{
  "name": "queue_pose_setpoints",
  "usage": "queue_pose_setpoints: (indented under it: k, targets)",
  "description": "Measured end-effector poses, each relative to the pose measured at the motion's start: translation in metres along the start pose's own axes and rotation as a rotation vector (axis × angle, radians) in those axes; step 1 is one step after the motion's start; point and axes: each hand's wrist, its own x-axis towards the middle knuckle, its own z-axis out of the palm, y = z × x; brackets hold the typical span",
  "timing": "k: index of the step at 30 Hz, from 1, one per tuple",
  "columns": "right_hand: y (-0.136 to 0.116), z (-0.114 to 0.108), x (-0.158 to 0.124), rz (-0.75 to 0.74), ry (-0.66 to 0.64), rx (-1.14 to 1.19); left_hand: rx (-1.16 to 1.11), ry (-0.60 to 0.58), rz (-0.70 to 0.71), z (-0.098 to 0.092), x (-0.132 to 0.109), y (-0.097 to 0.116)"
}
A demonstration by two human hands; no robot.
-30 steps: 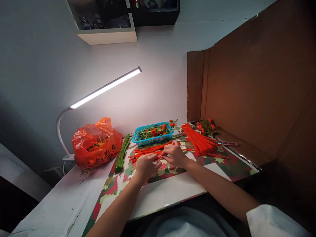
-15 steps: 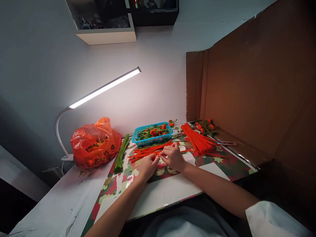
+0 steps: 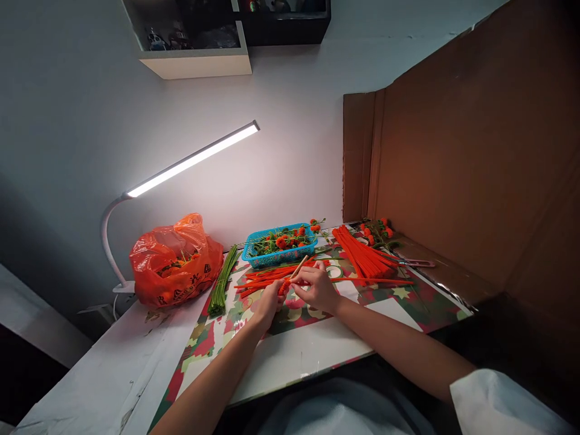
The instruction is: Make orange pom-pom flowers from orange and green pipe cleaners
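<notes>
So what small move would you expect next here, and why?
Probably another turn of the orange pipe cleaner around the wooden stick: the left hand holds the stick with a short orange coil on it, and the right hand pinches the long free end.

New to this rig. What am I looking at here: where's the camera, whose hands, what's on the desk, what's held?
No machine: a person works with bare hands. The single camera sits on their head, looking forward and down, so both forearms enter from below. The left hand and right hand meet over a patterned mat, holding a thin stick wound with an orange pipe cleaner. Around them lie loose orange pipe cleaners, a green bundle, a blue basket of small orange flowers, an orange plastic bag, a lit desk lamp and a cardboard screen.
</notes>
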Motion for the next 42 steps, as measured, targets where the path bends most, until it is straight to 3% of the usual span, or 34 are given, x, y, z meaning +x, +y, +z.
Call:
queue_pose_setpoints:
  k: [14, 22, 30, 36, 42]
  targets:
    - [0.004, -0.003, 0.001, 0.019, -0.078, 0.119, -0.069, 0.052, 0.16, 0.0, -0.003, 0.009]
    - [0.029, -0.009, 0.009, 0.073, -0.2, 0.253, -0.01, 0.01, 0.223, 0.0, -0.002, 0.01]
    - [0.039, -0.02, 0.013, 0.095, -0.315, 0.306, 0.193, -0.088, 0.348, -0.01, 0.001, 0.003]
    - [0.044, -0.022, 0.012, 0.029, -0.351, 0.218, 0.434, -0.189, 0.498, -0.017, -0.008, 0.014]
    - [0.037, -0.024, 0.011, -0.032, -0.291, 0.053, 0.668, -0.112, 0.53, -0.015, -0.015, 0.024]
